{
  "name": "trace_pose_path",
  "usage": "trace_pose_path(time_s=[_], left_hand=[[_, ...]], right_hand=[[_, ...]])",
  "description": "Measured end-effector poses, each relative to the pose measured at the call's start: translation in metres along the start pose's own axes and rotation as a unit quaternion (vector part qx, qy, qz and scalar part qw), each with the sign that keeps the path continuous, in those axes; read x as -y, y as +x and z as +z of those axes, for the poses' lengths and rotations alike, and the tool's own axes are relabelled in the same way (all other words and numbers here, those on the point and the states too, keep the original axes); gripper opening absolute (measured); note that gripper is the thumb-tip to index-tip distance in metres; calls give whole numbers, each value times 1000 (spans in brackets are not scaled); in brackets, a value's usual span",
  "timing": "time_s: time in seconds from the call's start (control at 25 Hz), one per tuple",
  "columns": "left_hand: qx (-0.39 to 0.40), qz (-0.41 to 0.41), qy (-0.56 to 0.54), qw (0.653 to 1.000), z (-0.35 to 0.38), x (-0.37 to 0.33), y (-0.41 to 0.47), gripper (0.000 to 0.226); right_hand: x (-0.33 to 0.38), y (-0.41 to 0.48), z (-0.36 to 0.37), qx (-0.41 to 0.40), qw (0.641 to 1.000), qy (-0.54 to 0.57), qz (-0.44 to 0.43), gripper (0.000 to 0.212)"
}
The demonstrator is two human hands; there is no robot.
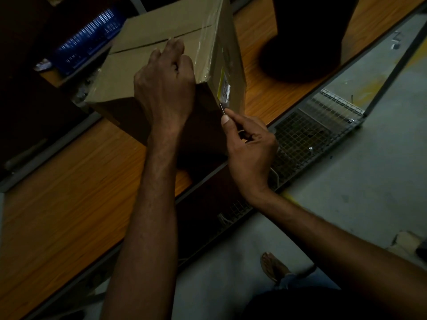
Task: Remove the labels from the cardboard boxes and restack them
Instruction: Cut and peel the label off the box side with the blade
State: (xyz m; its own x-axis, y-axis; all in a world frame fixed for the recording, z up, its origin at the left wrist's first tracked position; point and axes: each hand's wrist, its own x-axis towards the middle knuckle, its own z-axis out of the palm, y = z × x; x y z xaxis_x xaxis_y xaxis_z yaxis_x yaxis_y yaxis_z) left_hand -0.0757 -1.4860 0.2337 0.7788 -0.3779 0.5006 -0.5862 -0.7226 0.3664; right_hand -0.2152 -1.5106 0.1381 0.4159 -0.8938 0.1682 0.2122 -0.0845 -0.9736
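Note:
A taped cardboard box (147, 35) stands on a wooden table (69, 181). On the box's right side sits a yellow and white label (224, 87). My left hand (165, 82) rests on the box's top near corner with curled fingers and steadies it. My right hand (247, 144) pinches a thin metal blade (222, 109) whose tip touches the box just below the label's lower edge.
A dark blurred object (307, 38) stands on the table right of the box. A blue crate (90, 40) lies behind on the left. A wire mesh rack (312, 132) hangs below the table edge. A sandalled foot (272, 266) stands on the grey floor (346, 192).

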Motion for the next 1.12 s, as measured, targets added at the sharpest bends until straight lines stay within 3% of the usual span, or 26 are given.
trace_pose_path(time_s=[0.52,0.72,1.0,1.12], left_hand=[[-6,2,-13,1000,2,2,0,58],[-8,1,-8,1000,2,3,-1,58],[-2,3,-2,1000,1,2,-1,60],[-8,7,-9,1000,2,3,1,69]], right_hand=[[10,-3,4,-2,1000,17,-3,20],[7,-6,-3,-38,998,34,31,21],[12,-2,-5,-38,994,93,50,21],[6,-2,-7,-14,995,70,67,21]])
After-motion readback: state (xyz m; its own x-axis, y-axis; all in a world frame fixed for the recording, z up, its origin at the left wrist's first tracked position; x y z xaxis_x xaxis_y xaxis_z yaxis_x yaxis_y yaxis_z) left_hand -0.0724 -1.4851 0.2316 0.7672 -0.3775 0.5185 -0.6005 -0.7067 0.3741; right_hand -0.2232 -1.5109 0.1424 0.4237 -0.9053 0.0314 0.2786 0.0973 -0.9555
